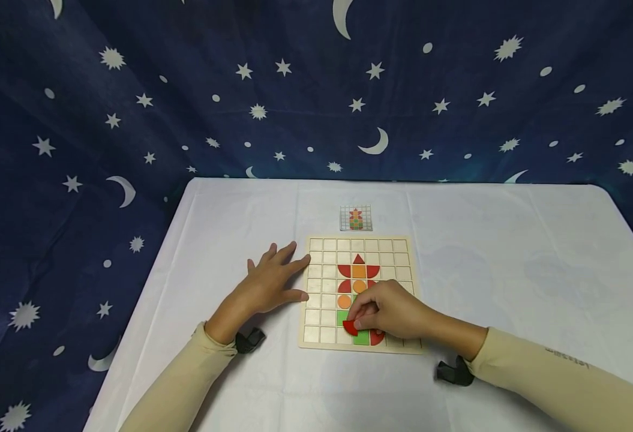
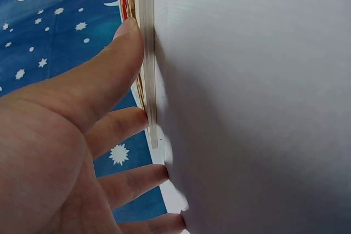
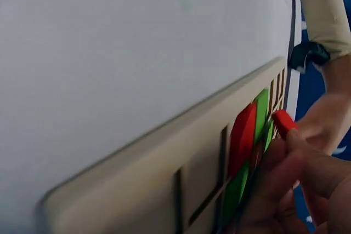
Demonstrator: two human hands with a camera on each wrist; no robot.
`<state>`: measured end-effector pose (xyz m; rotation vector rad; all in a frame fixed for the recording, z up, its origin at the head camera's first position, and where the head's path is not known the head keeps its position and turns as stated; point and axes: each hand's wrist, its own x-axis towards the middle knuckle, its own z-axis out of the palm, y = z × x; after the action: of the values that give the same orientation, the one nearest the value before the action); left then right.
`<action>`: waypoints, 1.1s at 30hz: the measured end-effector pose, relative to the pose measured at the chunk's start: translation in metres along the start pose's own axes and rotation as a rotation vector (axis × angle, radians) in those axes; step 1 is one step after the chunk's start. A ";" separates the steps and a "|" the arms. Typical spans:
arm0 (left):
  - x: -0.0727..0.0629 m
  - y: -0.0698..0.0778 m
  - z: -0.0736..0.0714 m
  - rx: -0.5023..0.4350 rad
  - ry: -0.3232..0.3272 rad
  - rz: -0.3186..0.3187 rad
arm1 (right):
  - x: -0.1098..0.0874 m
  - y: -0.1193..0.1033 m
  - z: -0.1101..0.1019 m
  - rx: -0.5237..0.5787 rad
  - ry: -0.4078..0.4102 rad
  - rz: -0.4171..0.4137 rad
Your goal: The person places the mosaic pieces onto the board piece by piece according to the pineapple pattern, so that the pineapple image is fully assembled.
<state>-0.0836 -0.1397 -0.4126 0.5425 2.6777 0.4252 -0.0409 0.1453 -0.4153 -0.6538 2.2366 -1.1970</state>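
Note:
In the head view, my right hand pinches a red quarter-circle tile between thumb and fingers, low over a wooden grid board. That red tile also shows at the fingertips in the right wrist view. My left hand lies spread at the board's left side, its thumb and a fingertip against the board's edge. Laid in the grid are a red triangle, an orange square, orange circles, and several red and green tiles. My right hand hides part of the pattern.
Just beyond the board lies a small card printed with a similar coloured pattern on a grid. A white cloth covers the table. Dark blue fabric with moons and stars hangs behind and to the left.

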 end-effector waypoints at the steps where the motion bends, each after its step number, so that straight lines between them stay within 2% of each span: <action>1: 0.000 0.000 0.000 0.003 0.003 0.003 | 0.002 -0.002 0.003 -0.013 0.000 -0.004; 10: 0.000 0.001 0.000 0.000 0.005 0.009 | 0.013 -0.017 0.014 -0.173 -0.010 -0.031; 16: 0.001 0.001 0.000 -0.001 0.011 0.013 | 0.014 -0.019 0.015 -0.263 -0.018 -0.097; 19: 0.001 0.001 0.000 0.000 0.010 0.010 | 0.014 -0.019 0.016 -0.308 -0.006 -0.121; 24: 0.001 0.001 0.000 -0.001 0.012 0.006 | 0.012 -0.020 0.018 -0.381 0.027 -0.116; 27: 0.000 0.001 -0.001 -0.002 0.018 0.013 | 0.012 -0.019 0.019 -0.390 0.041 -0.105; 33: -0.001 0.001 -0.001 -0.004 0.018 0.013 | 0.010 -0.019 0.021 -0.332 0.043 -0.056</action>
<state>-0.0830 -0.1391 -0.4114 0.5583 2.6914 0.4414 -0.0324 0.1170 -0.4112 -0.8279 2.4938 -0.8769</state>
